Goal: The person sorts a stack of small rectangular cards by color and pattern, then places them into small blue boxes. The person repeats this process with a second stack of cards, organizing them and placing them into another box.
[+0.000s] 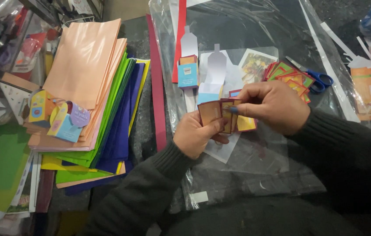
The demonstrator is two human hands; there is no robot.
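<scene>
The fingers [215,126] of the left hand [193,136] are clenching the near edge of a small fan of cards [225,115], thumb lying across the front of the brown one, while the fingers [243,105] of the right hand [274,106] are pinching the top of the same fan from the right, one painted nail showing against the paper. The cards are sitting directly between the two hands, touching both, standing roughly upright with their long sides running near to far and the fan spreading left to right; the right hand is covering more of the fan, the left is gripping it from below. Under the hands a clear plastic sheet [246,175] is lying over the surface [144,131]. Just beyond the right hand a loose pile of red-bordered cards [288,75] is resting beside blue-handled scissors [321,80], with a small blue box [188,72] and white bottle-shaped cutouts [216,65] farther to the left. Well apart on the left, a stack of coloured paper sheets [102,87] is lying with small folded boxes [58,116] on it.
</scene>
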